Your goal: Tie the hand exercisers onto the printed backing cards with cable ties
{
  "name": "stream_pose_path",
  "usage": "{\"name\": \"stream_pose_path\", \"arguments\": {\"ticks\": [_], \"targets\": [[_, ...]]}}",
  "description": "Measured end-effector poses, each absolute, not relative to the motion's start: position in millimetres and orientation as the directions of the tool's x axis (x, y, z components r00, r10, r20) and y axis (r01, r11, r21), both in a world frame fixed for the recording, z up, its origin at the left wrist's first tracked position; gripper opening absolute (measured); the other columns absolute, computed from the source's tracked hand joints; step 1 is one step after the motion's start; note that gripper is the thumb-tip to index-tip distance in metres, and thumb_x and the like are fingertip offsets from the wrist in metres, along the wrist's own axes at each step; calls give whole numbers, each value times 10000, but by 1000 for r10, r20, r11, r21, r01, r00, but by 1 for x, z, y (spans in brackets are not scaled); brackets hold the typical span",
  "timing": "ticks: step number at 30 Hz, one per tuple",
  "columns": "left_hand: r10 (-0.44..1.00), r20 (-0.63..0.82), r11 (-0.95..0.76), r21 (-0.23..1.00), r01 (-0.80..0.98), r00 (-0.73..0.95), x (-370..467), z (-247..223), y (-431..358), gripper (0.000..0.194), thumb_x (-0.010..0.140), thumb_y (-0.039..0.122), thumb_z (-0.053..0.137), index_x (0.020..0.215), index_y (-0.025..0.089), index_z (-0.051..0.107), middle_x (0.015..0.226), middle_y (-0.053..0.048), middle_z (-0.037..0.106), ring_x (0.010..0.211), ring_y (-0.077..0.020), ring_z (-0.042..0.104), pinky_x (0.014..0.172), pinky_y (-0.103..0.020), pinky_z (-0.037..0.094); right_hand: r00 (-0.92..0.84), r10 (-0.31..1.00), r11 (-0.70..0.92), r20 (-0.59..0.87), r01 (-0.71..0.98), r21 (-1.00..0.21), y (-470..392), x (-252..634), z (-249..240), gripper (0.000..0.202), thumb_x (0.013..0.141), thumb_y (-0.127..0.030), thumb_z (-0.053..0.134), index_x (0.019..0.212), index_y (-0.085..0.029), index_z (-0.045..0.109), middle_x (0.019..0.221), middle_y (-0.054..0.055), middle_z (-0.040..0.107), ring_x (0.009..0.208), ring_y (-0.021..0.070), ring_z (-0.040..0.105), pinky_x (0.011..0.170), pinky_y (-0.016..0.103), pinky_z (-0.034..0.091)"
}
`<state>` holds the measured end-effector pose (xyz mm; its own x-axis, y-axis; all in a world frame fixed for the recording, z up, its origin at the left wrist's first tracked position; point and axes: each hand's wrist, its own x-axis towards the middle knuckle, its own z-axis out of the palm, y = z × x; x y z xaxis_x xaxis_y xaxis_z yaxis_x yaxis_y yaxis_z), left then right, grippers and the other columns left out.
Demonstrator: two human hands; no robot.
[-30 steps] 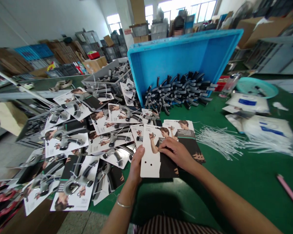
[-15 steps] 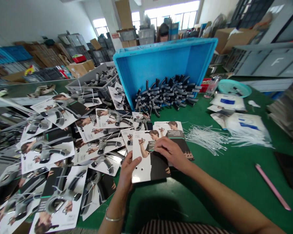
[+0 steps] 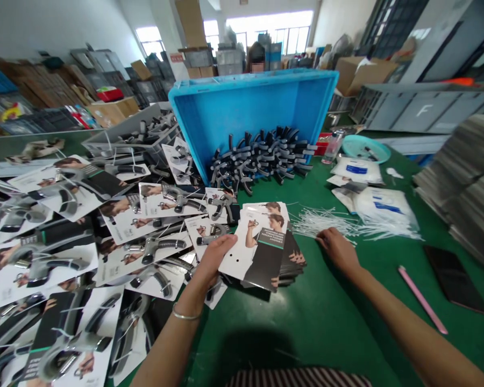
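Note:
My left hand (image 3: 214,257) grips the left edge of a printed backing card (image 3: 262,258), thumb on top. The card shows a person's flexed arm, a dark panel and two punched holes. It is held over a stack of similar cards (image 3: 292,263). My right hand (image 3: 341,251) is at the near edge of a loose pile of white cable ties (image 3: 322,221), its fingers drawn together. Whether a tie is between them is too small to see. Left of me lie many carded hand grips (image 3: 161,250), grey and black with springs, fastened on with white ties.
A tipped blue crate (image 3: 242,105) holds loose hand grips (image 3: 262,158). Behind the carded ones is a grey crate (image 3: 121,131). To the right are bags of ties (image 3: 387,207), a turquoise dish (image 3: 367,149), a pink stick-like item (image 3: 422,301) and a black phone (image 3: 454,277).
My right hand has left the card and moved right to the cable ties. The left hand still holds the card, now tilted. The view has turned slightly right.

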<state>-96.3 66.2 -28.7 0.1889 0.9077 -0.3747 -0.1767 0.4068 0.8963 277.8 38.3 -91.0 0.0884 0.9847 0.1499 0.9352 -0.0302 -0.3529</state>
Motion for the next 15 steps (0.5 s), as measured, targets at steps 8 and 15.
{"name": "stream_pose_path", "arguments": {"ticks": [8,15], "targets": [[933,-346,355,856,-377,93,-117,-36,25,449,759,309,798,1160,150,672,1132,-103,728,966,-192,684,860,-270,528,78,992,-24,96,884,-466,59,280,-90,239,914,-360,507,856,-198,672,953,112,672,871,252,620,691,311,411],[913,-406,389,841,-377,36,-109,-35,36,386,738,265,812,1073,115,692,991,-86,758,844,-156,697,781,-229,550,129,987,-156,-95,644,-749,64,294,-69,360,881,-499,504,847,-178,664,579,17,626,525,180,570,566,299,421]]}}
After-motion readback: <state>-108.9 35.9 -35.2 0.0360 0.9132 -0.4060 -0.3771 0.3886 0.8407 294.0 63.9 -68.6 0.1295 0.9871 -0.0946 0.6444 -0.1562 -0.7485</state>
